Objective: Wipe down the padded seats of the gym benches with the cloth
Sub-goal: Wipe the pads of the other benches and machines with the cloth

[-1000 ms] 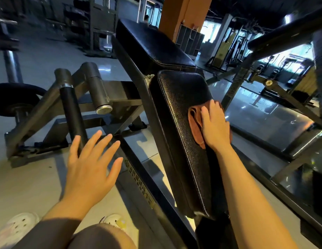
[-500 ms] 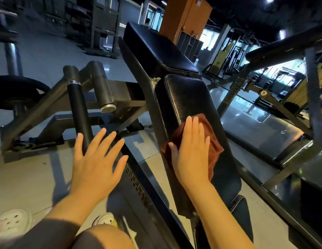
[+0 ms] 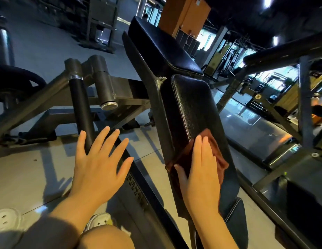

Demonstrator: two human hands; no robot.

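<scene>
Reddish-brown cloth [image 3: 215, 155], bunched into soft folds, lies on the near half of the long black padded seat [image 3: 192, 108] of a gym bench, whose textured vinyl runs away from the camera at a slant. The right hand [image 3: 201, 169] lies flat on top of the cloth, fingers straight and close together, pointing up the pad, with the thumb spread over the cloth's left edge at the side of the seat; that grip is open and pressing, not curled round the fabric. Beyond this pad, a second black padded cushion [image 3: 162, 47] rises at an angle, meeting the first at a metal joint. The left hand [image 3: 101, 168] hovers off to the left of the bench with its fingers spread wide and straight, its grip open and holding nothing; it shows in front of a black cylindrical handle [image 3: 81, 106] on the grey steel machine frame [image 3: 48, 97], though contact cannot be judged. Below, on the pale tiled floor [image 3: 27, 169], a white perforated clog [image 3: 5, 220] shows at the lower left corner, and a bare knee [image 3: 104, 238] fills the bottom edge.
</scene>
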